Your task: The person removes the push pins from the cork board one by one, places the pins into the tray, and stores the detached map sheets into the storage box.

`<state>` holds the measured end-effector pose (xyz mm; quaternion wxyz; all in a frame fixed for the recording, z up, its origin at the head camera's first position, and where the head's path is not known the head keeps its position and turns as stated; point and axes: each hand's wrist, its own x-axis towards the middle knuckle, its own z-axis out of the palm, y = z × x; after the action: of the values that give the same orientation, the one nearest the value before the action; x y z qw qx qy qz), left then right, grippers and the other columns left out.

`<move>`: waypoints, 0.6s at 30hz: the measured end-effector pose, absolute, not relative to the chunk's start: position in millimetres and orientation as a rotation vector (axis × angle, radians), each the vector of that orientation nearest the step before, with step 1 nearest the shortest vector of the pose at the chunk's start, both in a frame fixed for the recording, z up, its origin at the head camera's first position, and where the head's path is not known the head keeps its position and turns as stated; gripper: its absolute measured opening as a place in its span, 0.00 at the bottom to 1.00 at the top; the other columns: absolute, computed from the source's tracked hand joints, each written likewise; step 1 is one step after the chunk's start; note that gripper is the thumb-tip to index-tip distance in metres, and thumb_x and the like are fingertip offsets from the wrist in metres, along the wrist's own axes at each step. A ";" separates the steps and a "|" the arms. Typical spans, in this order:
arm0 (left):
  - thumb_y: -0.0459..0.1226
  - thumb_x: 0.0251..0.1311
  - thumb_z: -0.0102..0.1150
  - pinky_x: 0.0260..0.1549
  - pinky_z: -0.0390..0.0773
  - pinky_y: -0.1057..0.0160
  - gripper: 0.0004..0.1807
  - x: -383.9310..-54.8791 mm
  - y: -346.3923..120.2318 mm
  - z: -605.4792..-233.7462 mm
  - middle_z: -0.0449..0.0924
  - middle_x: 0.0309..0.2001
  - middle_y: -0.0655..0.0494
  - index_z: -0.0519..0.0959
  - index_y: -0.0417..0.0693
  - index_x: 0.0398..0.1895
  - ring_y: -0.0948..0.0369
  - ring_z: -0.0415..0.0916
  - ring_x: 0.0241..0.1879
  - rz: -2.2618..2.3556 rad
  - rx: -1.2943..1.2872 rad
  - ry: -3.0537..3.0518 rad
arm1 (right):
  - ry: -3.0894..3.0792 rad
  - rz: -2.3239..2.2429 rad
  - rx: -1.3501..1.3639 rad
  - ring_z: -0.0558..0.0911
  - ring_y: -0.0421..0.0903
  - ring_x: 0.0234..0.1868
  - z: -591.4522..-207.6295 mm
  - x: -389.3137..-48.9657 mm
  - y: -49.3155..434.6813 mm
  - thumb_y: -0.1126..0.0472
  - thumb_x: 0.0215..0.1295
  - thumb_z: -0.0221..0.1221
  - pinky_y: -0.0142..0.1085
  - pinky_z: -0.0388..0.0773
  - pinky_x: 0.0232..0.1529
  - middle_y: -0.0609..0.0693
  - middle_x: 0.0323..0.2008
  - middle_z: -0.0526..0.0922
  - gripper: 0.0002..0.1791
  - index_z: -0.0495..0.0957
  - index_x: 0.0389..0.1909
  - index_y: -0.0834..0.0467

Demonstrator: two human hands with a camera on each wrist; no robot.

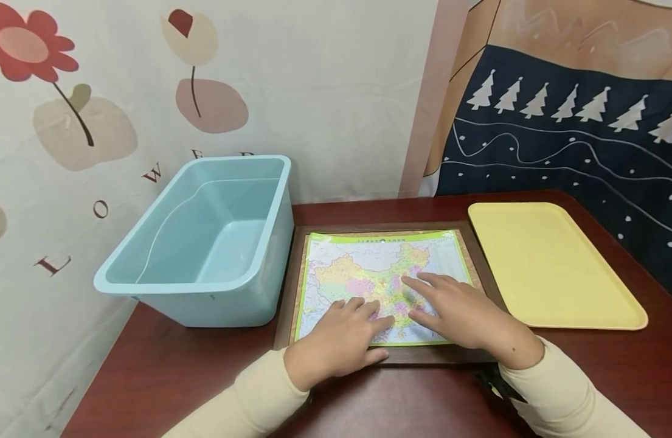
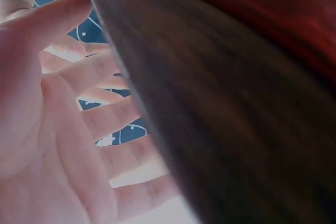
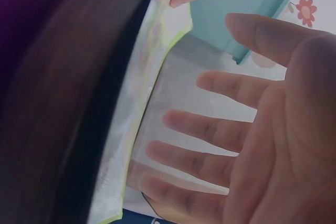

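Observation:
A colourful map sheet [image 1: 336, 267] with a green border lies on a cork board within a dark wooden frame [image 1: 285, 316]. My left hand [image 1: 341, 340] rests over the map's lower middle, fingers spread and slightly bent; in the right wrist view its fingertips meet the sheet. In the left wrist view, the wooden frame [image 2: 210, 87] hides those fingertips. My right hand [image 1: 456, 310] is above the map's lower right part, palm down. The right wrist view has its straight fingers [image 3: 210, 124] apart from the map [image 3: 136, 87], whose edge curls up. Neither hand grips anything.
Left of the frame stands a deep light-blue plastic tub [image 1: 259, 286], with nothing seen inside. A yellow tray [image 1: 549, 261] lies to the right on the dark red table [image 1: 368, 401]. Behind hang a flower-printed cloth [image 1: 336, 91] and a dark-blue cloth with trees [image 1: 560, 140].

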<state>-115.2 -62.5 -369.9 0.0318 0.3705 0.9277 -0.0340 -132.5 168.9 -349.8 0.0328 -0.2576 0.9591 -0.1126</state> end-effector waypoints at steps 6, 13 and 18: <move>0.60 0.67 0.54 0.52 0.80 0.47 0.27 -116.0 -63.0 -369.3 0.75 0.64 0.55 0.74 0.66 0.67 0.52 0.74 0.62 -0.112 1.160 2.866 | 2.875 -0.362 -0.762 0.76 0.61 0.64 -350.7 -135.7 167.9 0.46 0.71 0.57 0.59 0.76 0.56 0.59 0.64 0.77 0.31 0.67 0.73 0.49; 0.61 0.66 0.55 0.49 0.80 0.50 0.27 -115.6 -62.7 -367.1 0.76 0.63 0.56 0.75 0.67 0.66 0.54 0.74 0.60 -0.136 1.168 2.865 | 2.863 -0.369 -0.756 0.76 0.61 0.65 -353.6 -138.5 168.2 0.46 0.72 0.57 0.60 0.76 0.56 0.57 0.64 0.77 0.30 0.69 0.72 0.50; 0.61 0.67 0.54 0.47 0.81 0.49 0.28 -114.9 -61.6 -364.9 0.75 0.64 0.57 0.74 0.67 0.67 0.54 0.74 0.61 -0.149 1.167 2.844 | 2.874 -0.377 -0.770 0.76 0.61 0.64 -355.5 -140.6 168.7 0.47 0.72 0.58 0.59 0.75 0.57 0.58 0.63 0.78 0.28 0.72 0.69 0.52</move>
<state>-114.9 -61.6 -364.9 0.0318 0.3789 0.9236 -0.0484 -140.6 168.7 -355.5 0.0712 -0.2560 0.9559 -0.1255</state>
